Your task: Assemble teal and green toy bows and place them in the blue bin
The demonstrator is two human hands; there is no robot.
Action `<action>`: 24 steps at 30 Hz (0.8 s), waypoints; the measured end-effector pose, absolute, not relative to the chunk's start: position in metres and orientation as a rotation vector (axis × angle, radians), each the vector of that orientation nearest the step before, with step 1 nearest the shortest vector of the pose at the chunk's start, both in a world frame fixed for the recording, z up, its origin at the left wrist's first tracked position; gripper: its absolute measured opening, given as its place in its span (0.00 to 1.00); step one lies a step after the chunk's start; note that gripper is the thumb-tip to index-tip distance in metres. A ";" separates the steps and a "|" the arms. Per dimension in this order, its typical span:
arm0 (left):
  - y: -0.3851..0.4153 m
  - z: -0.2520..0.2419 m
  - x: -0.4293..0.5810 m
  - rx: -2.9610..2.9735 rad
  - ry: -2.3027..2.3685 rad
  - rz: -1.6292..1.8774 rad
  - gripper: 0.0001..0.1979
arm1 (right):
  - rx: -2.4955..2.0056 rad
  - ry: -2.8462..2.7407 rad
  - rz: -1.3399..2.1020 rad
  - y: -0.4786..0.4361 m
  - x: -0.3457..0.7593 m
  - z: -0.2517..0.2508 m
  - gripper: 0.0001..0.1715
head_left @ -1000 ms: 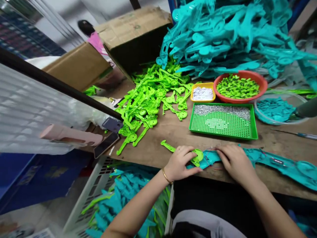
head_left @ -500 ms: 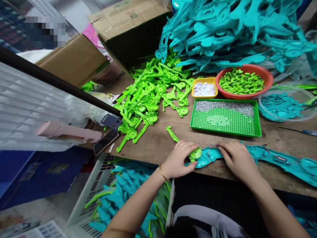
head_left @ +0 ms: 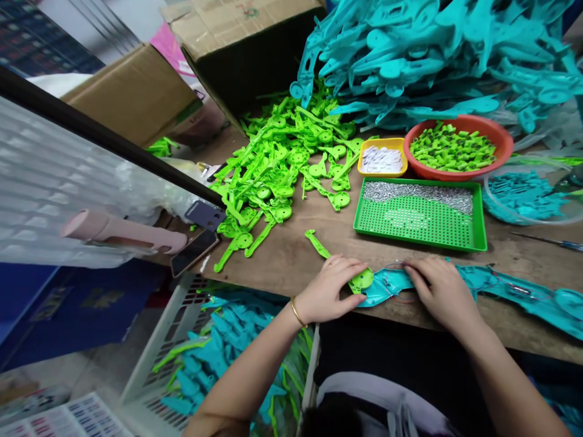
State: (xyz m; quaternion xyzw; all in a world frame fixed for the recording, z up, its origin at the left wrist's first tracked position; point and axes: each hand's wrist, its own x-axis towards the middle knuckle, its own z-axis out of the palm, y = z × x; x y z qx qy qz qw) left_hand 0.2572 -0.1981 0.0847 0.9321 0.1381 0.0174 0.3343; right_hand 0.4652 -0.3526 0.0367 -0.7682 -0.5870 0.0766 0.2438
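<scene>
Where the green part [head_left: 350, 273] lies at the near edge of the table [head_left: 296, 255], low in the middle of the frame, its round end pokes out from under the fingertips of the left hand [head_left: 330, 290], and its thin arm runs up and to the left past the knuckles. The left hand grips that part, fingers curled over it, thumb below. Touching the round end on its right is the teal part [head_left: 496, 285], a long piece stretching toward the right edge of the frame. The right hand [head_left: 439, 290] lies flat on the teal part's left end, fingers spread and pressing down, pinning it rather than closing around it.

Just above the hands sits a green tray [head_left: 421, 233] with small silver bits heaped along its far side. Beyond it, a yellow dish [head_left: 381, 173] and a red bowl [head_left: 458, 176] of small green pieces stand side by side. A green heap [head_left: 282, 164] spreads across the centre, and a teal pile [head_left: 432, 54] fills the upper right. At lower left, a basket [head_left: 168, 352] below the table edge holds more teal and green parts.
</scene>
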 end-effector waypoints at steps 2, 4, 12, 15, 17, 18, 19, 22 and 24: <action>-0.197 0.084 0.257 2.416 0.364 0.034 0.27 | -2.094 -1.610 0.204 -0.353 0.466 0.036 0.15; -0.196 0.084 0.256 2.407 0.343 -0.005 0.27 | -2.087 -1.615 0.194 -0.353 0.465 0.036 0.15; -0.209 0.076 0.257 2.420 0.461 0.038 0.23 | -2.079 -1.633 0.196 -0.353 0.469 0.035 0.16; -0.222 0.070 0.265 2.398 0.592 0.135 0.19 | -2.060 -1.618 0.218 -0.355 0.478 0.042 0.15; -0.230 0.066 0.271 2.369 0.659 0.200 0.17 | -1.995 -1.572 0.203 -0.356 0.478 0.058 0.13; -0.233 0.064 0.274 2.356 0.680 0.224 0.17 | -1.932 -1.529 0.205 -0.355 0.475 0.070 0.12; -0.235 0.063 0.276 2.344 0.696 0.244 0.17 | -1.854 -1.474 0.235 -0.354 0.471 0.084 0.11; -0.236 0.059 0.274 2.310 0.647 0.288 0.17 | -1.553 -1.265 0.580 -0.344 0.450 0.128 0.10; -0.232 0.060 0.267 2.253 0.545 0.362 0.19 | -1.393 -1.154 0.869 -0.333 0.436 0.148 0.11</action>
